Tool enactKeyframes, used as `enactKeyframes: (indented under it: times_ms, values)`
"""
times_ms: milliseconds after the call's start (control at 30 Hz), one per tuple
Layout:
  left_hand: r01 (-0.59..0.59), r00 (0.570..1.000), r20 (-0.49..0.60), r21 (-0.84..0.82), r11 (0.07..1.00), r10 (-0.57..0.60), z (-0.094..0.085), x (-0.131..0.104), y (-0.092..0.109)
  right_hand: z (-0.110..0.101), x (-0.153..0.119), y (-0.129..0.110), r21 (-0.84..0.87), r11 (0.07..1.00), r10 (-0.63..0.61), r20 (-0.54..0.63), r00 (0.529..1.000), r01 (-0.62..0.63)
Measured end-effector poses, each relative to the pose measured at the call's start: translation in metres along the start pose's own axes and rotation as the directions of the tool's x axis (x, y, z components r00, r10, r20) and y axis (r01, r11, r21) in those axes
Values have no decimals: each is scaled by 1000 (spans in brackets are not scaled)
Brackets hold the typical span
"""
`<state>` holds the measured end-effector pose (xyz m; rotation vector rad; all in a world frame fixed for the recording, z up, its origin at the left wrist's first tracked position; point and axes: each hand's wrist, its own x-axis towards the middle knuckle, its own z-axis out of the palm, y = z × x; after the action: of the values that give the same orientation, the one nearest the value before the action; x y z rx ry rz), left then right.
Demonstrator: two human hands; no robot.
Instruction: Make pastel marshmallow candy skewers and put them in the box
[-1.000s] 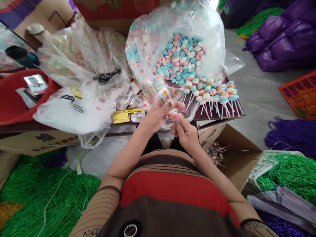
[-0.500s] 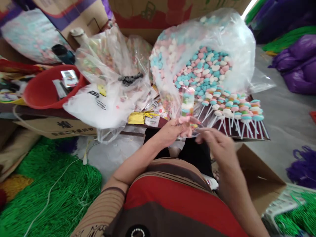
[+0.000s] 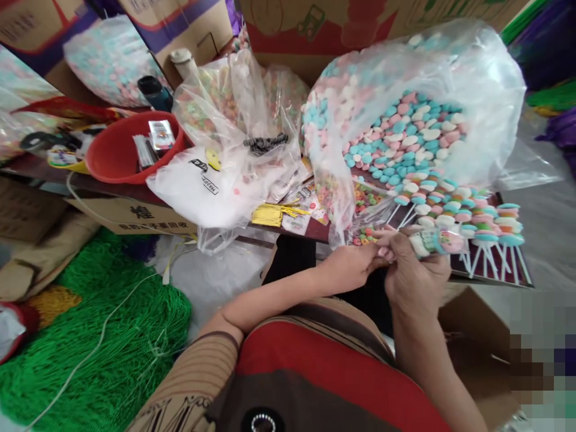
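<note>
A marshmallow skewer (image 3: 438, 241) in a clear wrapper lies sideways above my right hand (image 3: 416, 279), its pink, white and blue pieces pointing right. My right hand is closed round its lower part, thumb on top. At the skewer's left end, my left hand (image 3: 355, 267) has its fingers pressed together against my right thumb; what exactly they pinch there is partly hidden. Finished-looking marshmallow skewers (image 3: 472, 210) with white sticks are stacked just behind and to the right of my hands. Small coloured ring candies (image 3: 365, 235) lie beyond my left fingers.
A big clear bag of marshmallows (image 3: 405, 132) fills the back right of the table. Further left are yellow twist ties (image 3: 267, 215), a white plastic bag (image 3: 198, 192) and a red basin (image 3: 130, 174). An open cardboard box (image 3: 477, 348) stands low at right; green netting (image 3: 112, 336) heaps at left.
The wrapped skewer has gone from standing upright by my left hand to lying tilted rightward in my right hand. Both hands have closed in together. The view has swung left.
</note>
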<state>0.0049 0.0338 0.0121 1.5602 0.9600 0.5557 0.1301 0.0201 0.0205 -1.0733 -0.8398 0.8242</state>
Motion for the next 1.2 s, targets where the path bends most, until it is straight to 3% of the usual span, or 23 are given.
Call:
enactKeyframes:
  times_ms: [33,100,167,200,233,300,333,367,400,467,500,567,700,800,900,1000,1067,1200]
  values:
    - [-14,1000,-12,21,1000,14,0,0,-2,-3,1,-1,-14,1000,0,21,1000,0]
    - [11,988,153,-157,988,13,2,-3,-5,-15,4,-10,-6,997,79,228,970,-80]
    - [122,910,408,-433,893,74,5,-8,-8,-27,8,-22,10,986,145,449,882,-167]
    - [178,868,481,-534,827,123,6,-10,-9,-31,9,-26,16,984,147,495,856,-178]
    - [205,856,494,-598,775,155,6,-10,-10,-32,11,-27,21,986,134,492,860,-166]
    - [128,930,348,-604,786,117,6,-9,-11,-25,12,-23,15,995,89,373,924,-102]
    - [44,978,197,-528,848,71,5,-8,-12,-17,12,-18,1,998,63,282,957,-66]
    - [-34,999,23,-390,920,46,2,-5,-13,-9,12,-11,-12,1000,29,190,981,-27]
    - [-87,988,-143,-218,972,56,-1,-3,-15,1,12,-3,-26,1000,-10,104,995,12]
    - [-123,927,-349,71,990,141,-10,0,-19,17,13,10,-56,996,-62,11,998,63]
    - [-124,901,-399,136,983,169,-16,0,-22,22,15,16,-75,995,-63,21,998,64]
    - [-109,874,-464,110,988,148,-32,-2,-27,30,19,22,-133,991,-1,159,987,23]
    - [-140,807,-589,-262,955,-43,-72,-13,-33,50,35,30,-288,957,119,500,858,36]
    - [-284,712,-685,-481,829,-154,-98,-17,-39,79,48,50,-428,861,84,654,751,276]
    - [-327,640,-725,-557,763,-255,-114,-17,-47,111,60,77,-508,645,81,788,610,571]
    - [-347,617,-734,-578,739,-284,-119,-16,-54,131,67,92,-504,375,175,862,475,778]
    - [-356,610,-734,-590,724,-298,-120,-16,-58,137,69,94,-460,240,228,883,411,855]
    - [-324,616,-722,-596,734,-314,-120,-16,-65,144,73,94,-398,150,301,890,342,905]
